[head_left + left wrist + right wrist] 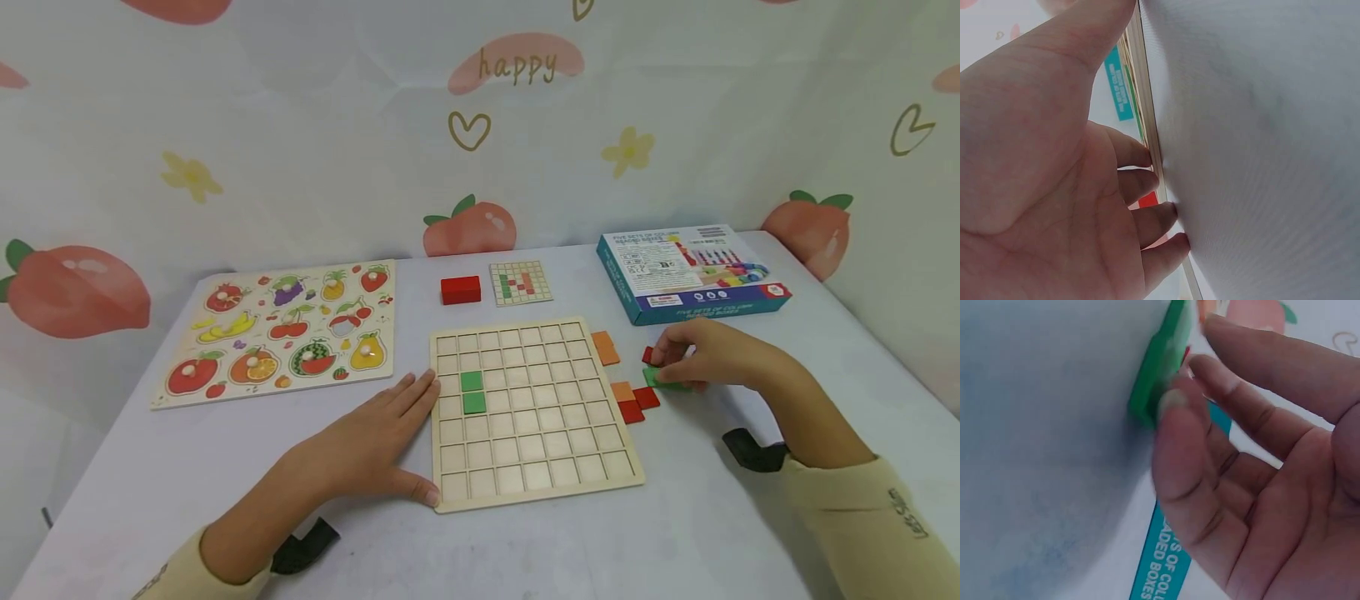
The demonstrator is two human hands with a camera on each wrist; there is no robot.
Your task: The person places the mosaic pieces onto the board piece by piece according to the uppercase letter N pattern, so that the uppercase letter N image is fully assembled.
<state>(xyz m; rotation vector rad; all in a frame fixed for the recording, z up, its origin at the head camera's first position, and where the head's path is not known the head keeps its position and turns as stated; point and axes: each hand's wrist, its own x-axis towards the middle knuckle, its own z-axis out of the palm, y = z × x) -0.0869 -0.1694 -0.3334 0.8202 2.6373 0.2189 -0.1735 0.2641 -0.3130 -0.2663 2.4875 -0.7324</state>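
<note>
A square wooden grid board lies on the table with two green tiles in adjoining cells near its left side. My left hand lies spread beside it, its fingertips and thumb touching the left edge. To the board's right, my right hand bends over a group of green tiles, one fingertip at their edge and a gap between thumb and fingers. The hand hides part of that group. A red tile shows by its fingertips. More red tiles and orange tiles lie along the board's right edge.
Behind the board are a red block and a small pattern card showing a coloured grid. A fruit peg puzzle lies at the left. At the back right is a flat printed box, close behind my right hand.
</note>
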